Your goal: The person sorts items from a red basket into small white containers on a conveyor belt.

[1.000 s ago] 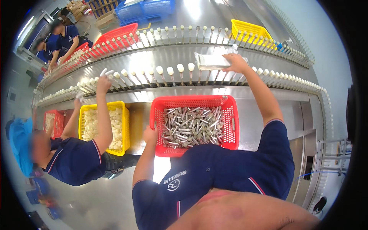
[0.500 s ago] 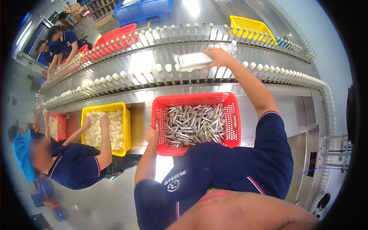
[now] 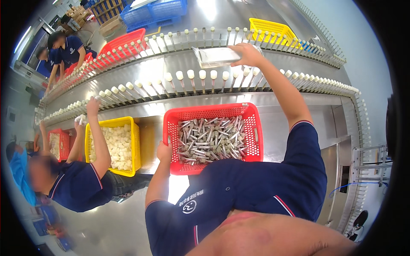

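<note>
My right hand [image 3: 247, 55] is reached out over the metal surface between two rows of upright rods. Its fingers are closed on the right end of a flat white pack [image 3: 217, 56] in clear plastic wrapping. Close to my body, my left hand [image 3: 164, 151] grips the left side of a red plastic basket [image 3: 213, 109], its fingers partly hidden by the wall. Inside lie many loose metal pins [image 3: 211, 138] with greyish ends. Just beyond the basket runs the nearer row of rods, topped with white caps [image 3: 202, 74].
At my left, a co-worker [image 3: 81, 183] raises both hands beside a yellow basket [image 3: 136, 145] of white pieces. Another row of capped rods [image 3: 196, 34] runs farther back. A yellow basket [image 3: 273, 27] and blue crates [image 3: 153, 13] stand beyond it.
The pack, blurred before, now shows sharply and has moved slightly in my right hand's hold. The co-worker's hands have risen from the yellow basket toward the rods. My left hand stays at the red basket.
</note>
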{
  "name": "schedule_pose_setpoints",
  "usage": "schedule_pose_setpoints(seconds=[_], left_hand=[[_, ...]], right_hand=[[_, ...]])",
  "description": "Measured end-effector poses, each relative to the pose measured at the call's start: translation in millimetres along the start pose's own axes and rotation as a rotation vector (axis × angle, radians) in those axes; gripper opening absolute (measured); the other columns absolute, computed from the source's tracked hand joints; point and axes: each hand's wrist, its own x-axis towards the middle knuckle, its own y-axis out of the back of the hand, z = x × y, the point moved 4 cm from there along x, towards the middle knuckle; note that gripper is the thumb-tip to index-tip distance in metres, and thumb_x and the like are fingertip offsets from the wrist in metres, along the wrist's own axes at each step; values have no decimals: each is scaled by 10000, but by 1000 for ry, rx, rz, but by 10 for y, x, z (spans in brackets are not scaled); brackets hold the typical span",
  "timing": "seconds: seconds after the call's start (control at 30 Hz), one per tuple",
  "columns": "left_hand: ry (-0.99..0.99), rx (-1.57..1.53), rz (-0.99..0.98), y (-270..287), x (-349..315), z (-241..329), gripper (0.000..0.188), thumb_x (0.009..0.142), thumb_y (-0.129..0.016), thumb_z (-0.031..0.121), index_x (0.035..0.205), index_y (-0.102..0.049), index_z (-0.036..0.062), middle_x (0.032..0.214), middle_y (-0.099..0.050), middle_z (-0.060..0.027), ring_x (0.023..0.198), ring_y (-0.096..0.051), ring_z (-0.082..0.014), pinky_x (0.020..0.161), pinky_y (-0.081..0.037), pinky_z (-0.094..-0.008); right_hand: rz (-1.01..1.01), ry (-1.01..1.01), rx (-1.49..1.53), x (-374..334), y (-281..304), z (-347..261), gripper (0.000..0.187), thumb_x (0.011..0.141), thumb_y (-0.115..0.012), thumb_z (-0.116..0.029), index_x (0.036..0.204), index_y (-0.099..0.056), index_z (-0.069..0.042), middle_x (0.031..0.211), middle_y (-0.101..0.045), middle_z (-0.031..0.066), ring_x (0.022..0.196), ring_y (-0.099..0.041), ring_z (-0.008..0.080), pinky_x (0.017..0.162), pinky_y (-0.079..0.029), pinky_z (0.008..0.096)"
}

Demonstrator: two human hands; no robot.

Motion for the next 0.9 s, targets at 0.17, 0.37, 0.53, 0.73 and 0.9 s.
schedule_pose_setpoints(seconds=[0.17, 0.37, 0.53, 0.73, 0.9], left_hand=[[6, 16, 4, 91, -84, 75, 343, 795, -607, 324, 1001, -569, 52, 886, -668, -203, 841, -650, -384, 751, -510, -489], [18, 4, 6, 140, -127, 108, 343, 793, -607, 334, 990, -590, 54, 910, -670, -205, 861, -651, -382, 768, -512, -487], [3, -24, 16, 165, -84, 58, 342, 793, -605, 330, 982, -604, 46, 910, -670, -208, 864, -651, -382, 773, -511, -486], [-34, -47, 15, 174, -62, 52, 336, 785, -607, 318, 970, -601, 37, 891, -670, -205, 851, -651, -383, 767, -511, -485], [-15, -15, 6, 164, -86, 57, 328, 777, -611, 309, 965, -592, 41, 882, -669, -203, 845, -652, -380, 763, -513, -480]], right_hand=[[107, 50, 45, 163, 20, -148, 805, 623, -757, -524, 1269, -555, -89, 1127, -600, 156, 1043, -571, 325, 915, -433, 421], [-107, 30, 29, -106, -414, -180, 786, 635, -746, -524, 1269, -546, -104, 1070, -607, 133, 1038, -561, 318, 893, -415, 436], [-87, -34, 33, -311, -261, -32, 785, 602, -795, -451, 1268, -547, -117, 1106, -601, 140, 1066, -547, 328, 929, -409, 418], [-69, -60, -55, -430, -55, 115, 794, 609, -795, -458, 1277, -548, -108, 1116, -600, 141, 1073, -541, 326, 936, -400, 417], [38, -38, -101, -193, 126, 105, 802, 640, -746, -533, 1279, -546, -91, 1140, -598, 165, 1012, -587, 330, 858, -460, 392]])
